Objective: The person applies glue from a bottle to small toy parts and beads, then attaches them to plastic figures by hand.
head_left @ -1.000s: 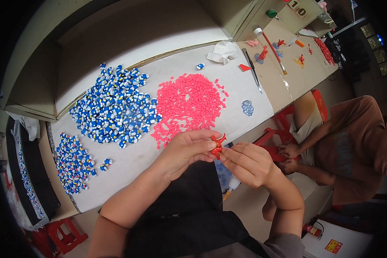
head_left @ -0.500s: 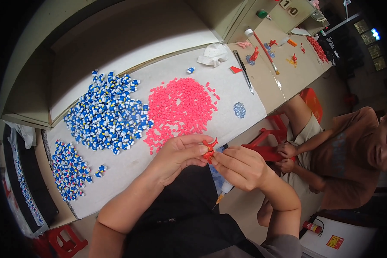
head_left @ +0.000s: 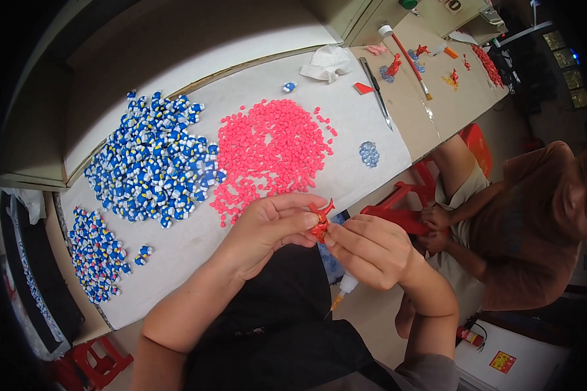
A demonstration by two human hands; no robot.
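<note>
**Hands close over small red figure at the table's near edge**

Since the frame a second earlier, both hands have stayed pinched together at the near edge while the view has swung slightly, bringing the seated co-worker on the right further into frame. The long table [head_left: 195, 241], covered in a pale sheet, runs from the lower left to the upper right. At its right end, beyond the person's reach, a co-worker [head_left: 522, 221] in a brown shirt sits on a red stool, hands in lap. On the sheet lies a broad heap of blue-and-white pieces [head_left: 153, 163], with a smaller blue patch [head_left: 98, 254] nearer the left edge. Just beside the big heap spreads a pile of pink pieces [head_left: 270, 150]. Farther up the table rest a crumpled white cloth [head_left: 329, 62], a long dark tool [head_left: 375, 91] and a red-handled stick [head_left: 407, 58]; a little cluster of clear blue bits [head_left: 369, 154] sits near the table's right edge. The left hand [head_left: 267, 228] has thumb and fingers clamped on a small red figure [head_left: 321, 221], held just off the table's near edge above the lap. The right hand [head_left: 372, 251] meets it from the other side, fingertips pressed to the same figure, while a small white glue bottle [head_left: 346, 287] with an orange tip hangs from its palm, nozzle down.
</note>
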